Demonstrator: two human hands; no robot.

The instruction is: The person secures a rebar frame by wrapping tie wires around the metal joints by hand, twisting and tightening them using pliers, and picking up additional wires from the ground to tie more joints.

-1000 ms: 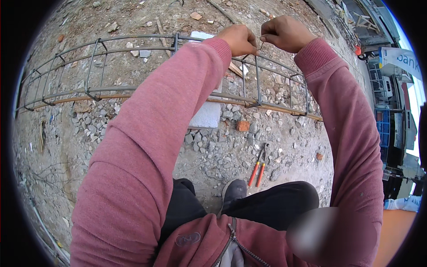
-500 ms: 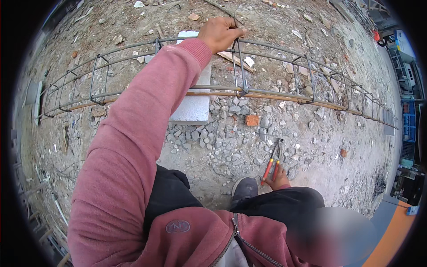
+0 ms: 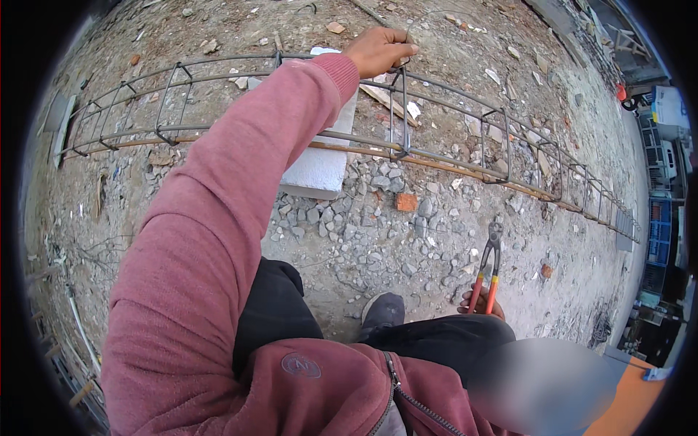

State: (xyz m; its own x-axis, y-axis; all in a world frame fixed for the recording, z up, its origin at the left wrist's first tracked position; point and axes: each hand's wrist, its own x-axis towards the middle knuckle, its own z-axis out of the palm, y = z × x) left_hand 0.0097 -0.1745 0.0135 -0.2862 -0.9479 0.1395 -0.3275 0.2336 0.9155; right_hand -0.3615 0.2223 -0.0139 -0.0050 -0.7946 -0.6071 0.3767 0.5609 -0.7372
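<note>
A long steel rebar cage [image 3: 451, 163] with square stirrups runs left to right in front of me. My left hand [image 3: 378, 52] reaches over to its far top bar, beside a pair of close-set stirrups. Its thumb and fingers are closed on what looks like a thin wire, mostly hidden by the fingers. Down by my right knee, my right hand [image 3: 488, 301] grips a pair of end-cutting pincers [image 3: 491, 265] by the red and orange-yellow handles. Their dark metal head points away from me, off the cage.
Under the cage lies a white block [image 3: 316, 171], partly behind my left sleeve. A broken red brick piece [image 3: 406, 202] rests among grey gravel [image 3: 349, 211]. My shoe [image 3: 383, 314] stands nearer. Flat boards [image 3: 64, 134] are at the cage's left end; a vehicle [image 3: 658, 145] is far right.
My right hand has brought the pincers right and up, with its fingers now round the handles. My left hand stays at the same stirrups, while the whole view has tilted slightly.
</note>
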